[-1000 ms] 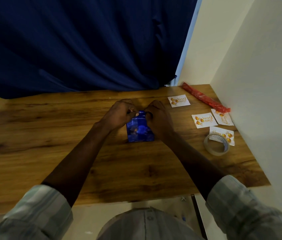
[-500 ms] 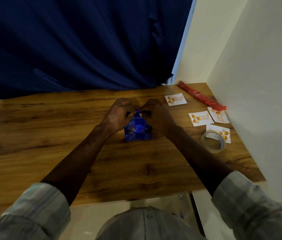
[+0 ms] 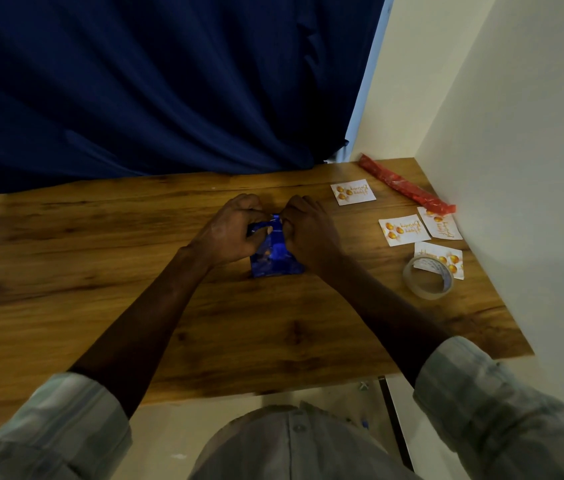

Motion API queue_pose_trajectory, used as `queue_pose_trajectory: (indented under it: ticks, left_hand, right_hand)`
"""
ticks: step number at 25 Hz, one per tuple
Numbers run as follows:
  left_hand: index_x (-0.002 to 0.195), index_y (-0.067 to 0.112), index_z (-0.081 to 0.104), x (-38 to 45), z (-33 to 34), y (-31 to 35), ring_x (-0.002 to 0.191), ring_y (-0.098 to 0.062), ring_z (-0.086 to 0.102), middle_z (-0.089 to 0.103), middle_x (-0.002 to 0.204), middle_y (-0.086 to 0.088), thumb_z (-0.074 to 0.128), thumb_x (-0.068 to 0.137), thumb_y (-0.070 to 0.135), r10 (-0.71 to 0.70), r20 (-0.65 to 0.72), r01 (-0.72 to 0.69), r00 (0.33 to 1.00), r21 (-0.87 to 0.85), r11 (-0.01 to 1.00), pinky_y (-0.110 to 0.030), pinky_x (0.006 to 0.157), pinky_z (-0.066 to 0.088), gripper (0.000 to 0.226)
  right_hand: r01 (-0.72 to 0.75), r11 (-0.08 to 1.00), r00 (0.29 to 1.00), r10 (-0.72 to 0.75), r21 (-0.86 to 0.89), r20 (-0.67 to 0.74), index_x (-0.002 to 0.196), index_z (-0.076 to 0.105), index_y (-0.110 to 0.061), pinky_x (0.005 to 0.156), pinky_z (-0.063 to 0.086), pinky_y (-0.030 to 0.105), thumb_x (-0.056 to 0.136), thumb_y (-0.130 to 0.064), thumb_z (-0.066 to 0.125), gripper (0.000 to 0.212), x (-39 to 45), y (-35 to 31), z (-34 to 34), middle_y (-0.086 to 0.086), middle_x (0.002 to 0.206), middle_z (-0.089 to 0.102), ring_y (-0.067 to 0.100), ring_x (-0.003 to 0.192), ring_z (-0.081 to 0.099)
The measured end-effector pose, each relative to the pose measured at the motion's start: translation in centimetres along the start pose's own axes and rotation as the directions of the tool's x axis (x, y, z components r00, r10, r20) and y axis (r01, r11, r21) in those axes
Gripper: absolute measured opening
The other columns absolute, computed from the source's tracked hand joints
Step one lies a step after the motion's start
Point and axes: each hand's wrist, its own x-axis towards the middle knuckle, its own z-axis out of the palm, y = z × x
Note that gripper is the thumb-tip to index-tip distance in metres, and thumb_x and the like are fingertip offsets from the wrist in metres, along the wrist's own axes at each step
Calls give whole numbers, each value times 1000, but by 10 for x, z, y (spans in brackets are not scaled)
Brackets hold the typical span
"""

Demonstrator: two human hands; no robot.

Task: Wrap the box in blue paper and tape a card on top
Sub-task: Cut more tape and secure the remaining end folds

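Both of your hands hold the wrapped box [image 3: 275, 252] at its far end: your left hand [image 3: 230, 232] curls over the left side with the thumb lying across the blue paper, and your right hand [image 3: 310, 230] curls over the right side, fingertips meeting the left ones at the top edge. Whether a strip of tape is pinched between them you cannot tell from this view. The box sits on the wooden table [image 3: 100, 271], near the middle, with its near face uncovered.

Compared with a second ago, your hands have closed in a little tighter over the top, and your left thumb now reaches further across the paper. The box itself has stayed where it was.

Off to your right lie four cards [image 3: 352, 192] [image 3: 404, 230] [image 3: 440, 223] [image 3: 441, 256], the tape roll [image 3: 428, 277] overlapping the nearest one, and a red packet [image 3: 405, 185] along the wall. None of these has shifted.
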Motion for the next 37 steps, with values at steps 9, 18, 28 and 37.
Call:
queue_pose_trajectory:
  ticks: [9,18,28,37]
  left_hand:
    - [107,3,72,-3,7,-4,94,-23,51,58,95,-9,70,86,17,-23,-69,25,997,28,999,-26,79,38,25]
    - [103,8,73,-12,24,-6,104,-8,46,60,106,-5,62,87,33,-96,-225,70,970,-119,990,-32,84,48,32]
    - [114,25,69,-18,41,0,111,-32,63,66,120,-10,81,74,33,-507,-18,278,862,-819,502,-60,87,52,43]
    - [127,14,61,33,-12,12,104,-26,56,57,118,-14,59,91,21,-263,-215,259,940,-47,965,-24,81,43,37]
  right_hand:
    - [30,995,990,-42,90,135,107,68,-5,92,42,35,90,-15,59,22,5,11,-14,12,110,60,26,105,52]
    - [88,996,996,-88,11,-2,98,71,-1,78,50,39,70,1,76,28,-9,18,6,16,108,62,35,99,56]
    - [88,996,990,-88,-12,-114,109,66,-1,80,54,39,74,-7,76,38,-19,19,23,15,112,62,24,106,43]
    - [-129,918,940,233,375,-249,103,70,-8,80,34,4,89,-13,63,16,18,-28,-30,6,102,63,10,90,55]
